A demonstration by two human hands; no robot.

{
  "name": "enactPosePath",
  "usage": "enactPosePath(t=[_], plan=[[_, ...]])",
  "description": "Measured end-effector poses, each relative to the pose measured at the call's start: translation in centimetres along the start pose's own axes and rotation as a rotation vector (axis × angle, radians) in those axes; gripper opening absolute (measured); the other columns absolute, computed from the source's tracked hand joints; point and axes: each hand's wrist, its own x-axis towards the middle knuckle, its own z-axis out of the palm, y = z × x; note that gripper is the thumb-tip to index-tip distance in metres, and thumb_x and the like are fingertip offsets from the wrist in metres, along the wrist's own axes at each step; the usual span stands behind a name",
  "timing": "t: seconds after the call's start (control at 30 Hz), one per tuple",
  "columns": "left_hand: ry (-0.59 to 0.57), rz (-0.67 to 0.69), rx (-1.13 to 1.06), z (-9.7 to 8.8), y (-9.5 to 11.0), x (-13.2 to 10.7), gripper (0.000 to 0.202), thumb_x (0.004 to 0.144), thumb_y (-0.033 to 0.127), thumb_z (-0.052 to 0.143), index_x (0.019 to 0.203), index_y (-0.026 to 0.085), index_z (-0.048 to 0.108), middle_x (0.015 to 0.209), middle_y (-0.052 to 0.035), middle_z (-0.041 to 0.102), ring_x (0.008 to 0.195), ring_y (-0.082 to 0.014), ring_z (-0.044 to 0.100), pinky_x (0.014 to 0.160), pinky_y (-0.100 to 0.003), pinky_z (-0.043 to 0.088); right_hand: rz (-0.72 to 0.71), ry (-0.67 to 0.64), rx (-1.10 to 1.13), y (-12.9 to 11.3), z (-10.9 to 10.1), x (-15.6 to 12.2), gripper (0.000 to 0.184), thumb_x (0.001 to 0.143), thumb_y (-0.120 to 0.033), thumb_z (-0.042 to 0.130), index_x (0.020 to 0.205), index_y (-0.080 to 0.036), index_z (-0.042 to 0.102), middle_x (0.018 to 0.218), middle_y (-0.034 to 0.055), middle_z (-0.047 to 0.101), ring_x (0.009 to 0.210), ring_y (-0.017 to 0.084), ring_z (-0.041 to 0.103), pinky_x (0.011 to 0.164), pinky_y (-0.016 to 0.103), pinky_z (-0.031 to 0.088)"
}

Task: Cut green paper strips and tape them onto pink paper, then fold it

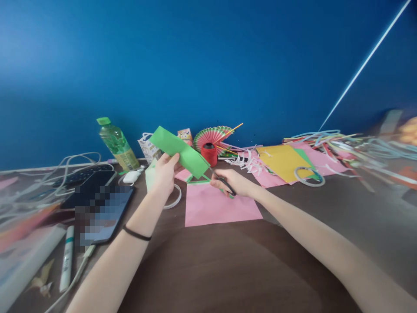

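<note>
My left hand (pixel 167 171) pinches a folded-looking piece of green paper (pixel 180 152), raised above the table and tilted down to the right. Around the handles of a pair of dark scissors (pixel 224 180) my right hand (pixel 236 182) is closed. The blades meet the paper's lower right edge, where a narrow green strip hangs near them. Below both hands a pink sheet of paper (pixel 218 206) lies flat on the dark table (pixel 228 265). A roll of tape (pixel 174 198) rests beside my left wrist, partly hidden by it.
Against the blue wall stand a green-capped bottle (pixel 119 145), a red spool (pixel 209 154) and a paper fan (pixel 208 137). At right lie yellow paper (pixel 280 163), another tape roll (pixel 309 177) and tangled strips (pixel 325 141). A tablet (pixel 110 217), marker (pixel 67 258) and cables crowd the left.
</note>
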Motion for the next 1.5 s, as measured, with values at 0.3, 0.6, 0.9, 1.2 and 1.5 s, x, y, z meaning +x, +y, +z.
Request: enactPosePath(t=[0.3,0.6,0.9,1.2,1.5], plan=[[-0.016,0.009,-0.002,-0.3,-0.2,0.2,0.011,0.064,0.02,0.062,0.075,0.022,0.061,0.076,0.0019,0.068,0.068,-0.0159,0.065,0.068,-0.03,0.053,-0.021,0.008,0.001,-0.1,-0.1,0.0,0.031,0.077,-0.048,0.052,0.071,-0.018,0.046,0.046,-0.0073,0.042,0.037,0.009,0.043,0.042,0.022,0.034],[-0.016,0.007,-0.007,-0.1,-0.1,0.1,0.011,0.066,0.019,0.061,0.076,0.022,0.061,0.077,0.0014,0.068,0.066,-0.0151,0.065,0.064,-0.028,0.053,-0.043,0.024,-0.034,0.2,-0.1,0.1,0.034,0.075,-0.05,0.054,0.069,-0.017,0.047,0.044,-0.0076,0.04,0.039,0.007,0.04,0.046,0.021,0.032],[-0.063,-0.021,-0.001,0.1,0.0,-0.2,0.018,0.066,0.023,0.063,0.083,0.022,0.06,0.083,-0.0012,0.069,0.074,-0.0179,0.066,0.069,-0.03,0.054,-0.034,0.042,-0.068,0.0,-0.2,0.1,0.035,0.075,-0.051,0.053,0.067,-0.017,0.047,0.045,-0.0065,0.041,0.04,0.008,0.04,0.046,0.021,0.032],[-0.165,-0.101,0.064,1.0,-0.2,-1.2,0.045,0.057,0.013,0.069,0.097,0.021,0.051,0.08,-0.0016,0.067,0.069,-0.0191,0.066,0.067,-0.035,0.055,-0.03,0.069,-0.089,-0.2,-0.2,0.1,0.034,0.075,-0.048,0.055,0.064,-0.017,0.047,0.042,-0.0068,0.042,0.039,0.007,0.04,0.046,0.021,0.032],[-0.145,-0.05,0.102,0.8,-0.6,-1.2,0.043,0.057,0.014,0.069,0.095,0.019,0.05,0.082,-0.0034,0.066,0.076,-0.02,0.065,0.072,-0.038,0.055,0.004,0.036,-0.05,0.1,0.0,0.2,0.035,0.074,-0.05,0.055,0.066,-0.017,0.047,0.042,-0.0068,0.042,0.036,0.009,0.043,0.039,0.021,0.034]])
